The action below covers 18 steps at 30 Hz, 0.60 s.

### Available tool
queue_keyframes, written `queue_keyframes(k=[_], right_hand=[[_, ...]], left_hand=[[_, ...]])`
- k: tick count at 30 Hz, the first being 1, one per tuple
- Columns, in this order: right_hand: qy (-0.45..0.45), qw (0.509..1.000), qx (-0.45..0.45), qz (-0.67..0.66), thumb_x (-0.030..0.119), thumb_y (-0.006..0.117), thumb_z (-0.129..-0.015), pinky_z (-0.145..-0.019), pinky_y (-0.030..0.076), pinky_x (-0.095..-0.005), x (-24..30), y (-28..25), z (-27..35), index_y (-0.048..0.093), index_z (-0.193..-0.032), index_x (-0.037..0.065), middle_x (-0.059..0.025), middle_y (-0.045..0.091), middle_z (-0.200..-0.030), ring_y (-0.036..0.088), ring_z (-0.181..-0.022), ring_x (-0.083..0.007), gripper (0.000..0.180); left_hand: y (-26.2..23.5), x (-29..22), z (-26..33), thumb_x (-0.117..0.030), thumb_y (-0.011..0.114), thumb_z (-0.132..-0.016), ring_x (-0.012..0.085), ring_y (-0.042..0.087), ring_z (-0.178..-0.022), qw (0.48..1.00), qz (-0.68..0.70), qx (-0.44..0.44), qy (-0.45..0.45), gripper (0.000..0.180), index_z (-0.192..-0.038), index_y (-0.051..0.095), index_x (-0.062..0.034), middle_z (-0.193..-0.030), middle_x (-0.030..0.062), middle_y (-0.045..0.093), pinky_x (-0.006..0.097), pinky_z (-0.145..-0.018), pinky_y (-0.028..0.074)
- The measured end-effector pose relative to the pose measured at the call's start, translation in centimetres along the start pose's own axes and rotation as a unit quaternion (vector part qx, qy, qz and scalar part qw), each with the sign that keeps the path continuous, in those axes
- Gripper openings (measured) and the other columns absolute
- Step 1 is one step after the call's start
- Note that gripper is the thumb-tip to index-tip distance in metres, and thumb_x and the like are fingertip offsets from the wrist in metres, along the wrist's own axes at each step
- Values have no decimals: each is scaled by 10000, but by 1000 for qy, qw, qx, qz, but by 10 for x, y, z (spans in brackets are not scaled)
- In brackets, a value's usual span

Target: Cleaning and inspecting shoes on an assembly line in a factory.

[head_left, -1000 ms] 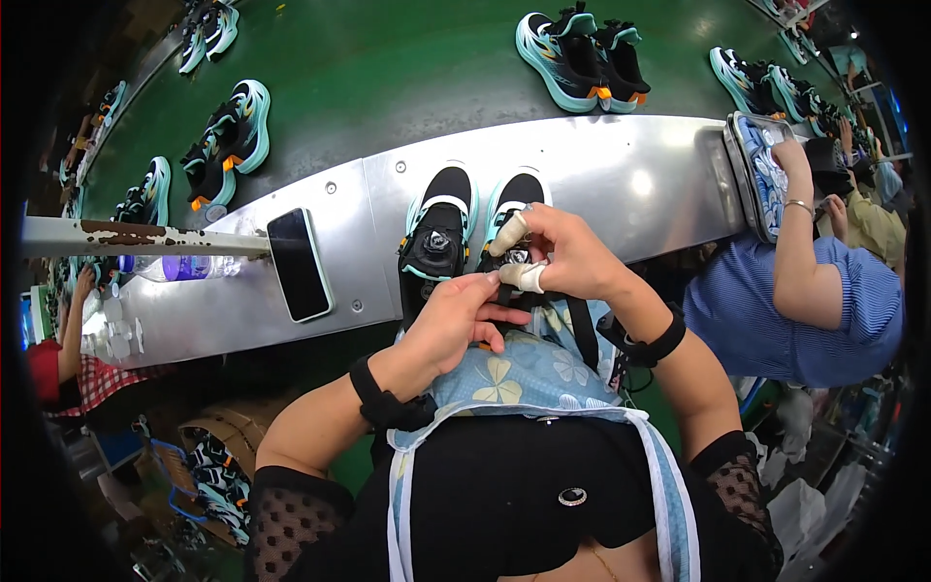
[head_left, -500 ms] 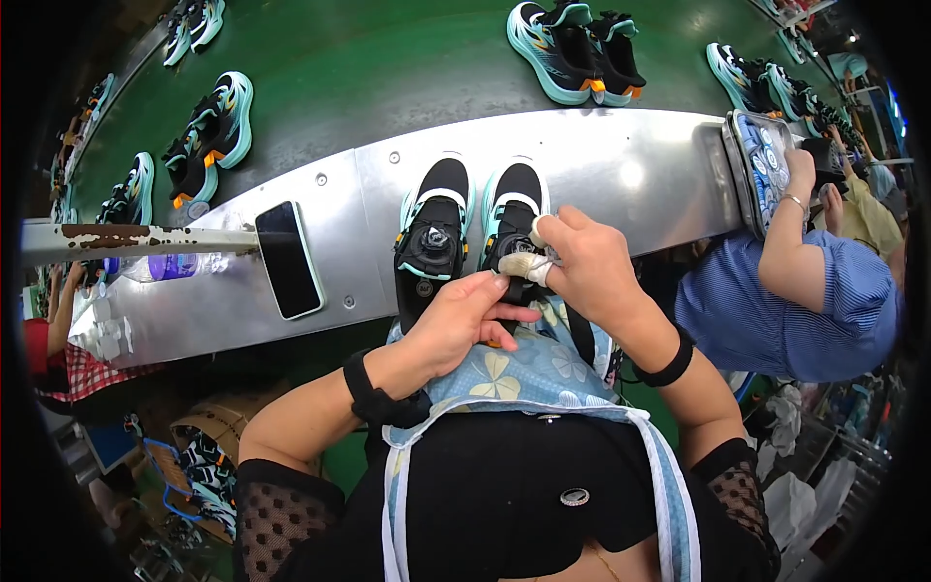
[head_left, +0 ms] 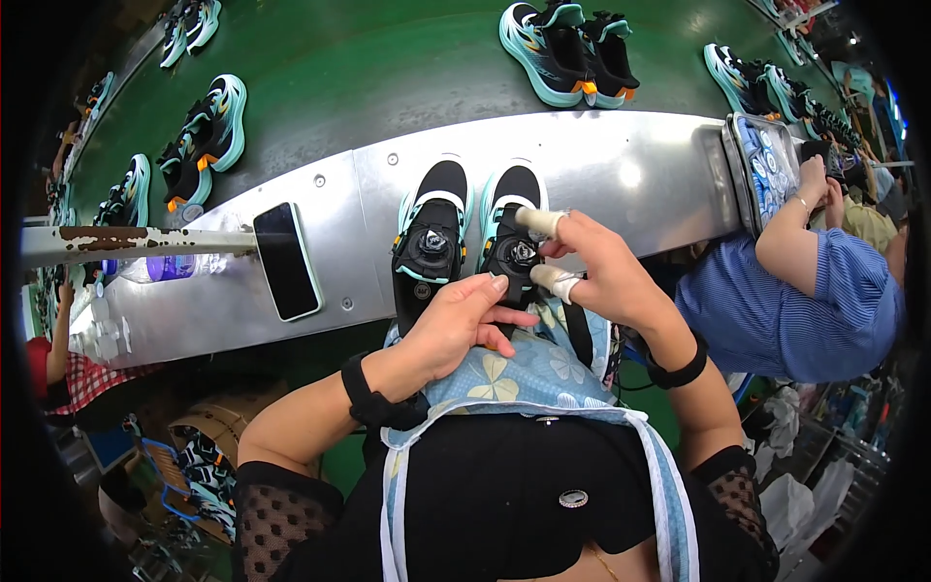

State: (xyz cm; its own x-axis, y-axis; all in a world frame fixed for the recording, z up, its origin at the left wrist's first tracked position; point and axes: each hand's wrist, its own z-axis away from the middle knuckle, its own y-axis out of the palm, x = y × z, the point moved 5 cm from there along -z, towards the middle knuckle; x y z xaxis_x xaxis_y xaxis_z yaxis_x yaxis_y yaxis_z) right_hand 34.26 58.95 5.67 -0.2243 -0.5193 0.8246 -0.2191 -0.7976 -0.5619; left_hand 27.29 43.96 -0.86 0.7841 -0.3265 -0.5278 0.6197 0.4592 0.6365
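Two black sneakers with mint soles stand side by side before me, toes pointing away: a left one (head_left: 433,228) and a right one (head_left: 512,199). Each has a round lacing dial with a clear, shiny cover on its tongue. My left hand (head_left: 441,330) grips the heel end of the right sneaker, thumb on top and fingers beneath; part of this hold is hidden. Just right of that sneaker's dial (head_left: 524,254), my right hand (head_left: 611,272) has thumb and forefinger apart, both in pale finger covers. Nothing shows between them.
A phone (head_left: 287,262) lies on the metal ledge (head_left: 373,184), near a rusty white bar (head_left: 145,239). More sneakers (head_left: 572,53) stand on the green belt (head_left: 388,68). At right, a co-worker in blue stripes (head_left: 795,301) sits by a tray (head_left: 742,184) of blue-and-white pieces.
My right thumb and forefinger have spread and drawn off the right sneaker's dial, uncovering it. My left hand stays put. The co-worker's hand has moved away from the tray.
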Motion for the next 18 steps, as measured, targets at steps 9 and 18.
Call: queue_keyframes(k=[9, 18], right_hand=[[-31, 999, -8, 22, 61, 720, -789, -715, 493, -320, 0, 6, 6, 591, -1267, 60, -104, 586, -922, 587, -770, -235, 495], [-151, 966, -85, 194, -81, 540, -701, -916, 447, -392, -3, 19, 17, 594, -1303, 151, -155, 605, -1059, 547, -1093, -355, 648]], left_hand=[[-2, 1, 0, -251, 433, -1030, 310, 636, -1067, 1000, 14, -6, -5, 333, -1175, 513, 39, -1142, 155, 581, 309, -592, 605], [9, -16, 8, -229, 454, -1023, 258, 665, -984, 999, 17, -33, -8, 314, -1137, 547, 48, -1091, 129, 614, 293, -561, 565]])
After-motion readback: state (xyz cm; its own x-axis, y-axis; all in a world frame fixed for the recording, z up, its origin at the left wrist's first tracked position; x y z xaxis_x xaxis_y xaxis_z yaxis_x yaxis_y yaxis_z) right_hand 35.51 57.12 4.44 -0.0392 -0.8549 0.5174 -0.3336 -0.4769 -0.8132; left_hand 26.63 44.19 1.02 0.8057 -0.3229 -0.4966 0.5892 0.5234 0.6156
